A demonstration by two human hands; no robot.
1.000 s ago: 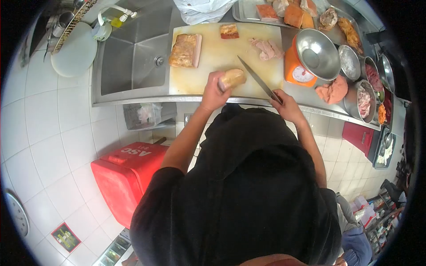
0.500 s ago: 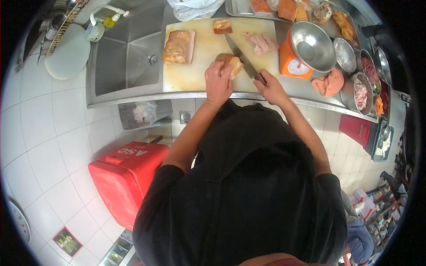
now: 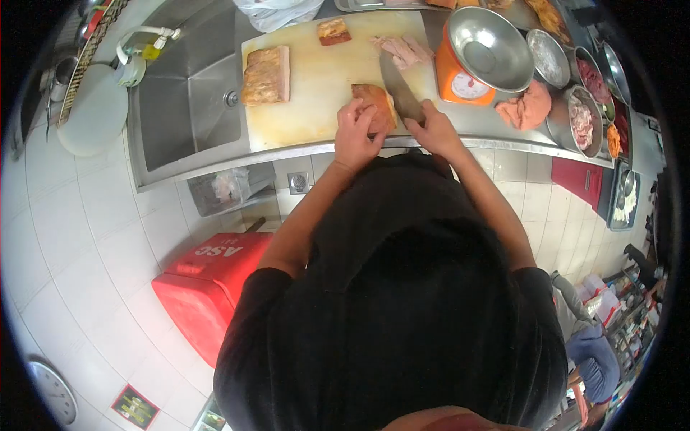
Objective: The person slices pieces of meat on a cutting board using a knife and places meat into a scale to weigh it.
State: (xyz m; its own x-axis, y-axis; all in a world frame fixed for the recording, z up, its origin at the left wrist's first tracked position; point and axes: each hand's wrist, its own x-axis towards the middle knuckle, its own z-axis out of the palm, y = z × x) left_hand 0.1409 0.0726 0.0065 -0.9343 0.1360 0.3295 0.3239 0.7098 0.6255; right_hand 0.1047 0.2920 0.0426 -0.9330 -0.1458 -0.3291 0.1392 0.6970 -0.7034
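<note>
My left hand [image 3: 358, 135] is closed over a browned piece of meat [image 3: 379, 99] near the front edge of the white cutting board [image 3: 309, 79]. In my right hand [image 3: 434, 132] is a broad-bladed knife [image 3: 399, 90]. Its blade points away from me, along the right side of that piece. Pale meat slices [image 3: 404, 50] lie beyond the blade's tip. A small chunk of roasted meat [image 3: 333, 31] rests at the board's far side. The larger slab of roasted meat [image 3: 267, 75] sits at the left.
Left of the board is a steel sink [image 3: 187, 108] with a faucet [image 3: 147, 34]. An orange scale [image 3: 460, 79] with a steel bowl [image 3: 490, 49] stands at the right, beside a pinkish cloth [image 3: 526, 106] and bowls of meat [image 3: 581, 122]. A plastic bag [image 3: 279, 13] lies behind.
My view has shifted, so the counter sits higher and further left. The piece under my left hand has turned, showing more browned surface, and the knife stands more upright beside it.
</note>
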